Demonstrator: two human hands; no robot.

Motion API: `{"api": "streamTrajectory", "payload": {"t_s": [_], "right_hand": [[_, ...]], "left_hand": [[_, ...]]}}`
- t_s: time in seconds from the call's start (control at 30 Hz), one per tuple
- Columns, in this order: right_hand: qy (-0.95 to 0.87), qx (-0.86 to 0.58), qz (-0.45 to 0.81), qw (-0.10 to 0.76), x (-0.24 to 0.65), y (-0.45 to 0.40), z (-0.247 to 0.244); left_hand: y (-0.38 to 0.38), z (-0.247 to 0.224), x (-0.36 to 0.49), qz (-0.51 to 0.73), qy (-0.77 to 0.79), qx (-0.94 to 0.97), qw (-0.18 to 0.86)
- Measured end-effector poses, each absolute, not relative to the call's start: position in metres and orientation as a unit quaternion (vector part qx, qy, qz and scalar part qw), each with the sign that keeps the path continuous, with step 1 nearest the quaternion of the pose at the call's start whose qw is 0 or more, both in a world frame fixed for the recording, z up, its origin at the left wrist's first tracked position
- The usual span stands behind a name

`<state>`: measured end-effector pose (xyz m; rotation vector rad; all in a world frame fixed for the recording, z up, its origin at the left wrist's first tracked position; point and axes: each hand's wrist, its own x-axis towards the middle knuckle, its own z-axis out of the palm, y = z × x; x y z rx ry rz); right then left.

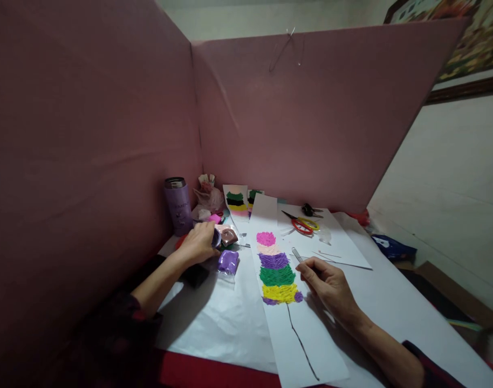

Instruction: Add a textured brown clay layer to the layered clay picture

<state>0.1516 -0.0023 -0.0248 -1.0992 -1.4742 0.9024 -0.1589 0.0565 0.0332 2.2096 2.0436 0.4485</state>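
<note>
A long white paper strip (307, 345) lies in front of me, with textured bands of pink, peach, purple, green (277, 276) and yellow, and a dark line drawn below them. My right hand (329, 283) pinches a slim pale tool (297, 255) just right of the bands. On the left, my left hand (200, 242) is curled round a small round purple-rimmed item (217, 237), partly hidden by the fingers. Beside that hand lie a purple clay packet (228, 262) and a brown clay packet (228, 235).
A purple tumbler (178, 207) stands at the back left by a plastic bag (209, 197). Red-handled scissors (302, 226), yellow-handled scissors (310, 224) and keys (309, 210) lie behind the strip. Banded cards (235, 200) lean at the back. Pink partitions (303, 124) enclose the table.
</note>
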Motion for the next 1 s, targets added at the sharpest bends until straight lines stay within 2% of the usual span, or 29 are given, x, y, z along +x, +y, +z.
{"api": "streamTrajectory", "payload": {"t_s": [0.17,0.3,0.4,0.63,0.7,0.8,0.87,1.0], "right_hand": [[-0.612,-0.459,0.374,0.524,0.151,-0.001,-0.029],[-0.620,-0.456,0.364,0.525,0.152,-0.001,-0.028],[-0.626,-0.458,0.359,0.519,0.152,-0.002,-0.026],[-0.636,-0.454,0.342,0.522,0.151,-0.001,-0.027],[-0.638,-0.454,0.339,0.521,0.151,-0.002,-0.026],[-0.641,-0.458,0.335,0.517,0.151,-0.004,-0.021],[-0.642,-0.459,0.332,0.517,0.151,-0.005,-0.019],[-0.645,-0.456,0.328,0.518,0.151,-0.003,-0.022]], "left_hand": [[0.057,0.029,-0.158,0.140,0.657,0.739,0.050],[0.052,0.063,-0.157,0.196,0.661,0.722,0.064],[0.049,0.102,-0.164,0.321,0.694,0.642,0.051],[0.050,0.169,-0.190,0.507,0.689,0.517,-0.012],[0.054,0.177,-0.195,0.554,0.665,0.501,0.019],[0.065,0.183,-0.203,0.606,0.586,0.524,0.119],[0.073,0.184,-0.210,0.594,0.590,0.535,0.114],[0.087,0.185,-0.221,0.440,0.693,0.567,-0.069]]}}
